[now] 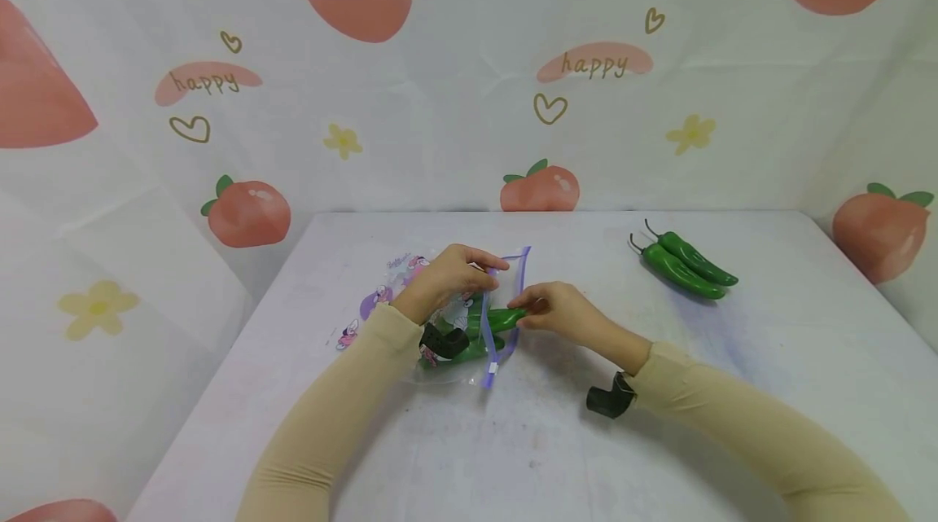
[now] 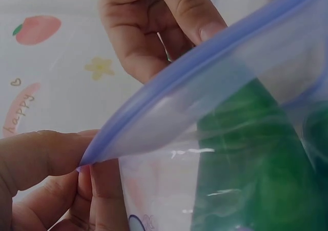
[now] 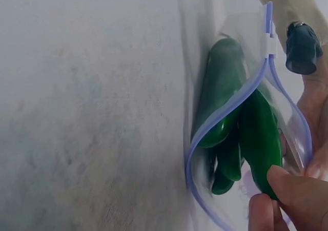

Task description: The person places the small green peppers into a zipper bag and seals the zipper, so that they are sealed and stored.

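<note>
A clear zip bag (image 1: pixel 371 304) with cartoon prints and a purple-blue rim lies on the table, its mouth spread towards the right. My left hand (image 1: pixel 456 278) pinches the rim between thumb and fingers. My right hand (image 1: pixel 560 315) grips the tip of a green pepper (image 1: pixel 506 318) at the mouth; most of that pepper is inside the bag. Below it, in the right wrist view, several other green peppers (image 3: pixel 220 92) lie in the bag. A white slider (image 3: pixel 271 45) sits at one end of the rim. Printed film partly hides the contents.
Two long green peppers (image 1: pixel 681 265) with dark stems lie side by side at the back right of the white table (image 1: pixel 542 440). A cloth backdrop (image 1: pixel 440 98) with peaches hangs behind the table. Each wrist carries a small black camera.
</note>
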Motion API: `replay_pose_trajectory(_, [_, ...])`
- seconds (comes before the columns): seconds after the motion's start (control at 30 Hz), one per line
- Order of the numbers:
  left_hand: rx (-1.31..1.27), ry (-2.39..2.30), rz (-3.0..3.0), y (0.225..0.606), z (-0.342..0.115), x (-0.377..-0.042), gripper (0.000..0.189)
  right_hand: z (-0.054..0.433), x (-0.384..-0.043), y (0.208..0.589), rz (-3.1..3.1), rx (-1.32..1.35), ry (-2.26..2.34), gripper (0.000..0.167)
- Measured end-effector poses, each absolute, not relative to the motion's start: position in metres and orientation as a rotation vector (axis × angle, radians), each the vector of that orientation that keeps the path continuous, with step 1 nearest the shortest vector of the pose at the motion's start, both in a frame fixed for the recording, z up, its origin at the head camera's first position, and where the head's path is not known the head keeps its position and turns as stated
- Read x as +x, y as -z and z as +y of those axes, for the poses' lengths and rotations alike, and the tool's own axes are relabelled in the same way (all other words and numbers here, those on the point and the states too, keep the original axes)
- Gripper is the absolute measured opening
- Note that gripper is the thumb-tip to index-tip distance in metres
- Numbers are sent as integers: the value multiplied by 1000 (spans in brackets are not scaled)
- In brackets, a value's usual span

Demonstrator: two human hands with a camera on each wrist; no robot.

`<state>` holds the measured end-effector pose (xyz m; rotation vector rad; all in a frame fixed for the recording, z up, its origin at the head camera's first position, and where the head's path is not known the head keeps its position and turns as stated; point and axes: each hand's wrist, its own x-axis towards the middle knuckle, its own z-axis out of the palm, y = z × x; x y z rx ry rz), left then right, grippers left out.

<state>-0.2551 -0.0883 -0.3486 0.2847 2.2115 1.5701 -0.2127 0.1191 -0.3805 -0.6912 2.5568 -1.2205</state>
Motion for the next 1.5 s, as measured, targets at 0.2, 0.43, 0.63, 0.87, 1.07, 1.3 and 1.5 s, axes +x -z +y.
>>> replay_pose_trajectory(0.2, [295,-1583,2203,347,-88,-255,37,112,-214,383,2536,-736,1248,20])
replay_pose_trajectory(0.43, [291,-1580,2191,346,-88,-254,38,106,-215,386,2524,-739,1240,18])
replay_pose_trajectory(0.63, [273,-1556,2220,346,-87,-254,37,103,-216,390,2508,-754,1232,17])
replay_pose_trajectory(0.87, [269,-1569,2201,346,-87,-253,36,102,-217,394,2499,-788,1237,17])
replay_pose_trajectory(1.07, [282,-1563,2196,346,-86,-254,36,100,-217,398,2495,-803,1232,17])
replay_pose_trajectory(1.3, [271,-1553,2207,346,-87,-253,34,101,-215,395,2486,-763,1234,21])
replay_pose_trajectory(1.5, [283,-1549,2220,346,-87,-253,35,104,-213,393,2480,-754,1266,26])
